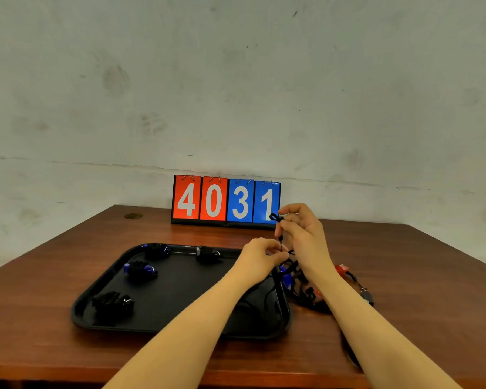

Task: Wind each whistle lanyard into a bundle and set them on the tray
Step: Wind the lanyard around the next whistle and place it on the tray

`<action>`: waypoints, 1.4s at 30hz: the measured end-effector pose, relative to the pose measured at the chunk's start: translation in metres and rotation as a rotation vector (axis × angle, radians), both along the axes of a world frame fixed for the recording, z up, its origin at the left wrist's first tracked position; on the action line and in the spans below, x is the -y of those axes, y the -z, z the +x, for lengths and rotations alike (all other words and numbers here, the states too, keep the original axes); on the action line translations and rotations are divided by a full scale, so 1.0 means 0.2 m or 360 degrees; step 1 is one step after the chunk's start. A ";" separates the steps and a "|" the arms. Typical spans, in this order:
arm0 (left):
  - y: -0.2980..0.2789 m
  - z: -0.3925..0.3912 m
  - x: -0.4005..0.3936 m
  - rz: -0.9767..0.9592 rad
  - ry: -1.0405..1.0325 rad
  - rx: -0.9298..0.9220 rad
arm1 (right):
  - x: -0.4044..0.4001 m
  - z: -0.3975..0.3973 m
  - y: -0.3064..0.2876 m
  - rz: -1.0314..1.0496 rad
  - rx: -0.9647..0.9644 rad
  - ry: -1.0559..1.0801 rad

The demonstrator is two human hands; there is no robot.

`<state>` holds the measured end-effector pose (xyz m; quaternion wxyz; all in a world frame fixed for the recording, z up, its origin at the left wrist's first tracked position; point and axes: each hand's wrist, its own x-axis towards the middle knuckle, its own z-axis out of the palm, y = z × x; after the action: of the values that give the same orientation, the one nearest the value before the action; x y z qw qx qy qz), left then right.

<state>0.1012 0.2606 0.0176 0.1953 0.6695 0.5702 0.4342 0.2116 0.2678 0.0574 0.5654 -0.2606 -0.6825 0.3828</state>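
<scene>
Black lanyard (280, 240) cord's light and floppy, so left hand (264, 252) and right hand (300, 231) both pinch it taut

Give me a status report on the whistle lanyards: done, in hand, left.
Done: four wound black lanyard bundles lie on the black plastic tray. In hand: the left hand and right hand pinch a black cord between them, mid-wind. Left: a loose tangle of lanyards with red and blue whistles beside the tray's right edge.
</scene>
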 end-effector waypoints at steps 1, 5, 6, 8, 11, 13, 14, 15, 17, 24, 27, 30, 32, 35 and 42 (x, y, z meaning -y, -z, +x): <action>0.00 0.01 0.00 0.0008 0.0010 0.0050 | 0.00 0.01 0.00 0.0015 0.0001 0.0018; 0.01 0.00 0.01 0.0150 -0.0161 0.0069 | -0.02 0.03 0.03 0.0112 0.0091 0.0248; 0.00 -0.01 0.02 0.0201 -0.0209 0.0047 | -0.03 0.03 0.04 0.0125 0.0129 0.0308; -0.03 -0.05 0.04 0.0286 -0.0282 0.0014 | -0.04 0.03 0.06 0.0151 0.0240 0.0422; -0.09 -0.12 0.06 0.0352 -0.0347 -0.0027 | -0.07 0.02 0.09 0.0164 0.0384 0.0580; -0.12 -0.17 0.08 0.0386 -0.0381 -0.0103 | -0.08 0.00 0.10 0.0144 0.0435 0.0621; -0.14 -0.20 0.09 0.0405 -0.0396 -0.0127 | -0.09 -0.01 0.11 0.0128 0.0455 0.0633; -0.15 -0.22 0.10 0.0421 -0.0395 -0.0123 | -0.09 -0.02 0.12 0.0112 0.0471 0.0643; -0.16 -0.26 0.11 0.0434 -0.0371 -0.0081 | -0.10 -0.05 0.12 0.0088 0.0525 0.0669; -0.13 -0.35 0.07 0.0527 -0.0379 -0.0403 | -0.19 -0.17 0.15 0.0158 0.0773 0.0601; -0.12 -0.37 0.03 0.0543 -0.0377 -0.0453 | -0.20 -0.21 0.13 0.0204 0.0873 0.0452; -0.11 -0.40 -0.02 0.0560 -0.0377 -0.0473 | -0.25 -0.26 0.14 0.0154 0.0838 0.0192; -0.09 -0.42 -0.05 0.0560 -0.0402 -0.0474 | -0.29 -0.29 0.16 0.0126 0.0811 0.0175; -0.07 -0.44 -0.10 0.0555 -0.0446 -0.0471 | -0.32 -0.32 0.15 -0.0044 0.0585 0.0062; -0.03 -0.48 -0.16 0.0472 -0.0437 -0.0469 | -0.34 -0.37 0.18 -0.0232 0.0325 0.0015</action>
<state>0.0050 0.2919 0.0240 -0.0513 0.6632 0.6081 0.4333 0.1373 0.3361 0.0222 0.4742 -0.3418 -0.7058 0.4001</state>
